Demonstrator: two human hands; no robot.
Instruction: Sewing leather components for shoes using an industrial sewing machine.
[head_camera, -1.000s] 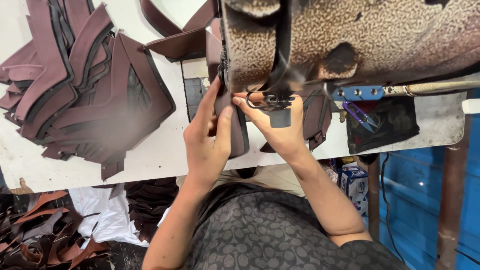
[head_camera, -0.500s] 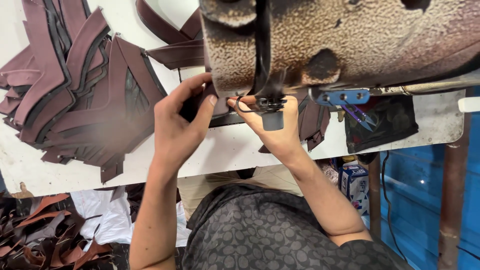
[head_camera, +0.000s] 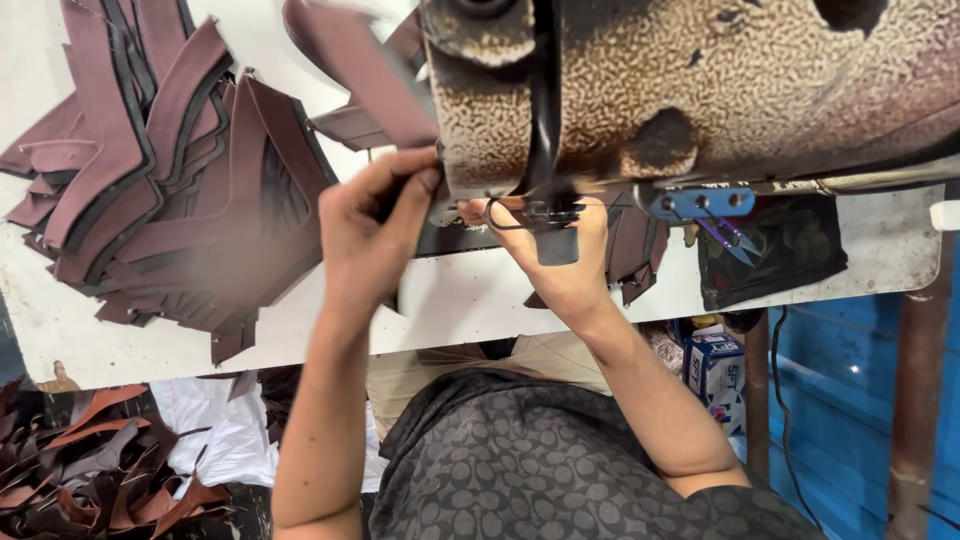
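A worn, speckled sewing machine (head_camera: 720, 90) fills the top right, its dark needle bar and presser foot (head_camera: 550, 215) hanging over the white table (head_camera: 470, 300). My left hand (head_camera: 375, 235) pinches a maroon leather piece (head_camera: 360, 80) at the machine's left side, lifting it up and away. My right hand (head_camera: 560, 255) sits under the presser foot with its fingers pressed on the work there; what lies beneath them is mostly hidden.
A large heap of maroon cut leather pieces (head_camera: 170, 190) covers the table's left. More pieces (head_camera: 635, 250) lie right of the needle. Purple-handled snips (head_camera: 735, 235) rest on a dark pad. Scraps (head_camera: 90, 470) litter the floor, and a small box (head_camera: 715, 365) stands below the table.
My left hand has moved left from beside the needle and now draws a leather piece out to the machine's left. My right hand stays at the presser foot.
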